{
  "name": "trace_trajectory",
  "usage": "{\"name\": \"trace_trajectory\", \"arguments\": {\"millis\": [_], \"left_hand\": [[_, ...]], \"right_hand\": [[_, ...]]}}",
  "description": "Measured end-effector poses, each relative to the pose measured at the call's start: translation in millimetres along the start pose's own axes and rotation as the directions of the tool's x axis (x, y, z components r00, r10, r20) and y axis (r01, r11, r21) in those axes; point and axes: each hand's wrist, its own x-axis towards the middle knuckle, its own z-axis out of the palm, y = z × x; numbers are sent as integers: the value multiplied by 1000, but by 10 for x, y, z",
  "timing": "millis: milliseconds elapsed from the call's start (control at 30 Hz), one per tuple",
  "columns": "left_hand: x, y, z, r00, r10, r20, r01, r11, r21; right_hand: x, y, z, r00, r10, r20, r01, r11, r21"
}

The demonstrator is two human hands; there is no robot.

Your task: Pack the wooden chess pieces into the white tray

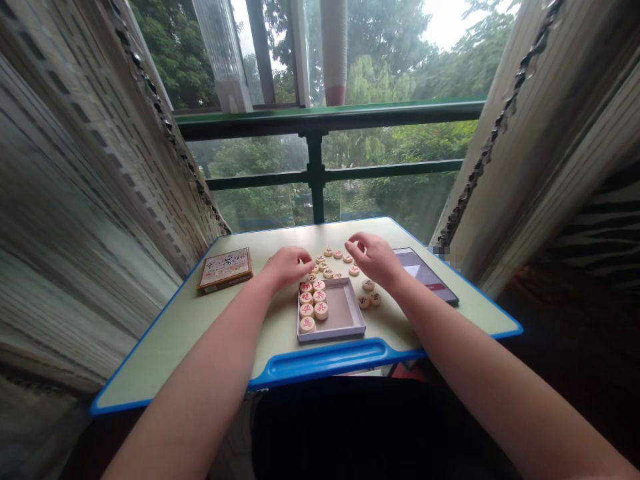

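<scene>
Chinese chess pieces, round and pale wood, lie in and around a shallow open box [357, 328]. Along the box's left side, red-marked pieces [321, 311] sit in two columns. My left hand [290, 265] is over the box's far left corner, its fingers curled down at loose pieces [321, 259]; whether one is between the fingertips is hidden. Above the table, right of the far loose pieces [329, 253], hovers my right hand [374, 255]. Its fingers are loosely bent with a gap between them, and no piece shows in it. Three pieces [375, 299] lie right of the box.
A printed box lid [226, 269] lies at the table's left. On the right, partly behind my right forearm, is a tablet [425, 275]. The pale table [195, 337] has a blue rim with a raised tray [325, 360] in front. Curtains hang on both sides; a green railing [330, 120] stands beyond.
</scene>
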Motion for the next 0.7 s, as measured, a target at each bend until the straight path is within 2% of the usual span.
{"name": "trace_trajectory", "arguments": {"millis": [67, 133, 267, 433, 600, 700], "left_hand": [[-4, 3, 10, 1000, 1, -14, -1, 1000, 17], [-11, 6, 21, 1000, -1, -23, 2, 1000, 25], [-27, 22, 36, 999, -5, -44, 5, 1000, 7], [-38, 21, 38, 999, 1, -44, -2, 1000, -13], [-39, -7, 41, 999, -2, -41, 3, 1000, 13], [-44, -15, 46, 999, -3, -43, 4, 1000, 14]], "right_hand": [[54, 115, 50, 997, 76, 5, -75, 995, -64], [85, 216, 128, 992, 103, 76, -89, 981, -173], [97, 306, 245, 973, 55, 225, -6, 977, -212], [70, 244, 118, 968, 17, 250, 26, 985, -168], [37, 213, -10, 897, -15, 441, 77, 989, -124], [15, 197, -48, 871, 32, 490, 19, 995, -98]]}}
